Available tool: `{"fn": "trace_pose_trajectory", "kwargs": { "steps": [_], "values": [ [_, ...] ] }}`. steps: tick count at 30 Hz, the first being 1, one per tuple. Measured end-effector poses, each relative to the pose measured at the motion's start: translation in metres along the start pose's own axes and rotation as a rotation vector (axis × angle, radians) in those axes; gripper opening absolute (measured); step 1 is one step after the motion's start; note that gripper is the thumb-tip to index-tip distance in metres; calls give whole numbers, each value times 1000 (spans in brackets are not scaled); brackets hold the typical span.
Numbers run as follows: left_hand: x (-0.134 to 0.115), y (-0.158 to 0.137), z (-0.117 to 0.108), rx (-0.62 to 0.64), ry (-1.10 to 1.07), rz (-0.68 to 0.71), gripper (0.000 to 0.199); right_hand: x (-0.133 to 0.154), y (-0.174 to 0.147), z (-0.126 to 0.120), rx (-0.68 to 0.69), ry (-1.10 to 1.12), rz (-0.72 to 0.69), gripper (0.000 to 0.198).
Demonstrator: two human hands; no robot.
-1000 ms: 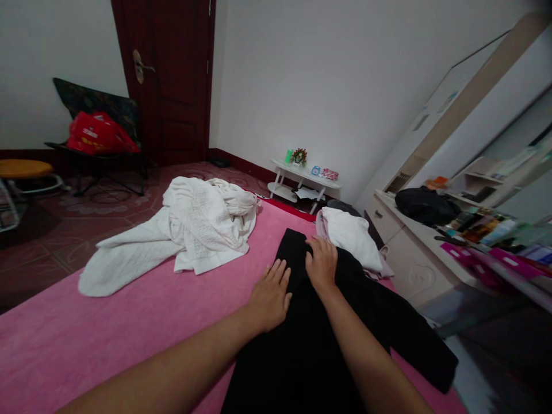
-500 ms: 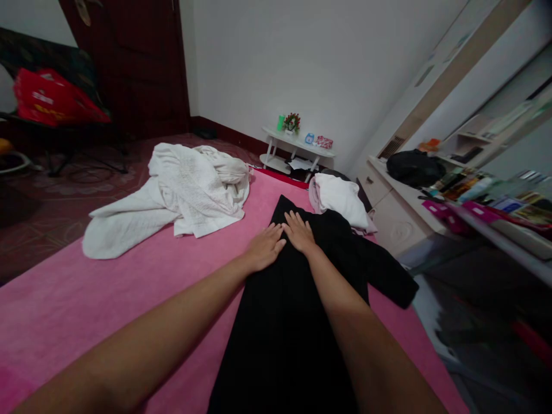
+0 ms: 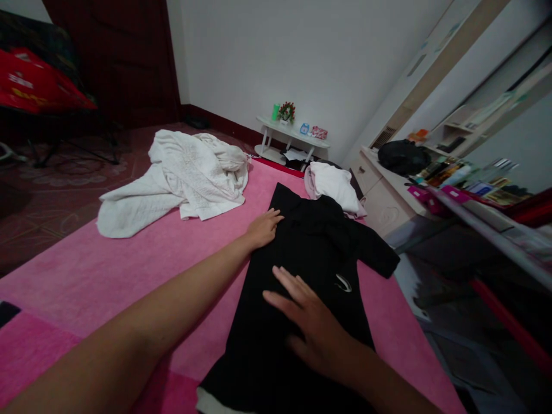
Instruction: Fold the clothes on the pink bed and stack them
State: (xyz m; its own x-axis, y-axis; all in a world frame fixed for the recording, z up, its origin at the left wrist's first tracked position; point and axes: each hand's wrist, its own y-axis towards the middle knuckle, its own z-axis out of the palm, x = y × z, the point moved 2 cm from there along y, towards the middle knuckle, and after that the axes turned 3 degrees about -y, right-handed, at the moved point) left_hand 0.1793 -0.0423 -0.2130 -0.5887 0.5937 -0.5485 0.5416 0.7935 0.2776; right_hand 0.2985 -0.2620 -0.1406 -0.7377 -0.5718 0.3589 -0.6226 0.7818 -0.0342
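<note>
A black long garment, which looks like a shirt (image 3: 259,310), lies spread on the pink bed cover (image 3: 207,259). One sleeve stretches out to the right, and a small white curved mark shows on the cloth. My left hand (image 3: 263,228) rests flat with fingers extended on the garment's upper left edge. Nearer to me, my right hand (image 3: 317,322) is over the middle of the garment, fingers spread and holding nothing. Whether the right palm touches the cloth, I cannot tell. A pale strip shows at the garment's near left corner.
A crumpled white cloth (image 3: 185,172) lies on the bed's far left part. Folded white clothes (image 3: 334,187) sit at the far right. Beyond stands a small white table (image 3: 293,135). A desk with books and a black bag (image 3: 405,157) borders the right side.
My right hand has drawn back toward me from the garment's upper part to its middle. My left hand stays near the upper left edge. The view has shifted slightly.
</note>
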Motion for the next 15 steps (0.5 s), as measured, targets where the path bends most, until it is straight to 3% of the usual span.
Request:
{"fn": "trace_pose_trajectory", "kwargs": {
  "steps": [4, 7, 11, 13, 15],
  "values": [
    [-2, -1, 1, -7, 14, 5, 48, 36, -15, -4, 36, 132, -217, 45],
    [-5, -3, 3, -10, 41, 29, 47, 40, -22, -9, -5, 341, -164, 24],
    [-8, -4, 7, -5, 90, 70, 48, 24, -29, -14, 189, 563, -18, 30],
    [-9, -4, 8, 2, 109, 76, 48, -5, -27, -24, 18, 489, 125, 26],
    [-10, -4, 8, 10, 123, 78, 47, -49, -25, -39, -353, 264, 336, 23]
  ]
}}
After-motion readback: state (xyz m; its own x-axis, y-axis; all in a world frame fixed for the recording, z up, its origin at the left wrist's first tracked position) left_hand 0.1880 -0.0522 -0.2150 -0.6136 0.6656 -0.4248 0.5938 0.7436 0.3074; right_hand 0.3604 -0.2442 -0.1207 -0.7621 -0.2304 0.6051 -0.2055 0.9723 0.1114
